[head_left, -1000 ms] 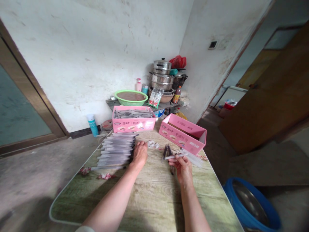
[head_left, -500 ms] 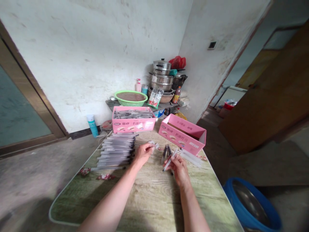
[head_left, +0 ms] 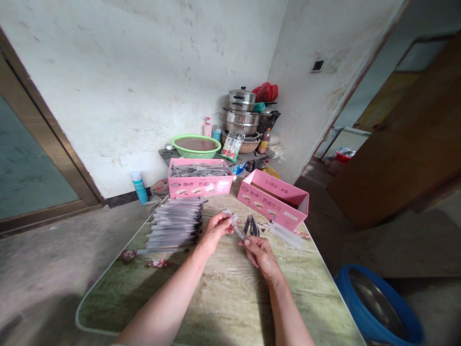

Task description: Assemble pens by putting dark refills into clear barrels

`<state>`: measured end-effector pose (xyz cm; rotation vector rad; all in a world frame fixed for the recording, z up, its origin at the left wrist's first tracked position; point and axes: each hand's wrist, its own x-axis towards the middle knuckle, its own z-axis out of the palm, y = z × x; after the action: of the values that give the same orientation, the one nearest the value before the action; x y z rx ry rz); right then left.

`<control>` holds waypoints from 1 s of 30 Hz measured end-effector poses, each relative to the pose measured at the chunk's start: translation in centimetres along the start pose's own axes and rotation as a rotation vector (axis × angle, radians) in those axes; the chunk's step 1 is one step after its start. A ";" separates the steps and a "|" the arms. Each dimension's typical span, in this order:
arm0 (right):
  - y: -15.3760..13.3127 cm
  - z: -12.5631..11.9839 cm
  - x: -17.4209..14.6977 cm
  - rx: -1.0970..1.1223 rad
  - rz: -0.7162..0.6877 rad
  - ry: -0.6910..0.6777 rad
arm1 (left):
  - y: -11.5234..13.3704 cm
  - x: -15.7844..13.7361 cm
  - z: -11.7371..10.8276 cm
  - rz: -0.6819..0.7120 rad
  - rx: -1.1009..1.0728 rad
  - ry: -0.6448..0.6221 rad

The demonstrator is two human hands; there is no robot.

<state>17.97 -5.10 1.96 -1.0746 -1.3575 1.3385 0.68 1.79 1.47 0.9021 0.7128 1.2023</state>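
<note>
My left hand point(head_left: 218, 230) is closed, its thumb and fingertips pinching small whitish plastic pieces point(head_left: 227, 212) that look like pen caps. My right hand point(head_left: 262, 254) grips a slim translucent pen point(head_left: 238, 231), which slants up so that its far end meets the left fingertips. Just beyond the right hand lie several dark pen refills point(head_left: 253, 225). To their right is a bundle of clear pen barrels point(head_left: 286, 235). Left of my left hand, many pens with dark ends point(head_left: 175, 225) lie side by side in a long row.
Behind the row of pens stands a pink box point(head_left: 200, 187) full of pens; a second pink box point(head_left: 270, 204) sits at the back right. Past the wood-grain table point(head_left: 223, 302) are a green basin point(head_left: 196, 154), stacked steamer pots point(head_left: 241, 115) and a blue tub point(head_left: 378, 307).
My right hand has turned and moved slightly left, bringing the pen's end up to the left fingertips. The left hand stays nearly in place, still pinching the small pieces.
</note>
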 end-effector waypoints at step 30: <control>-0.2 0.5 -0.2 0.261 0.033 0.003 | 0.1 -0.8 2.2 0.195 0.114 -0.046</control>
<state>17.53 -5.44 2.15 -0.9242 -1.1293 1.4912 2.31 0.58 2.62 1.1111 0.6731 1.3174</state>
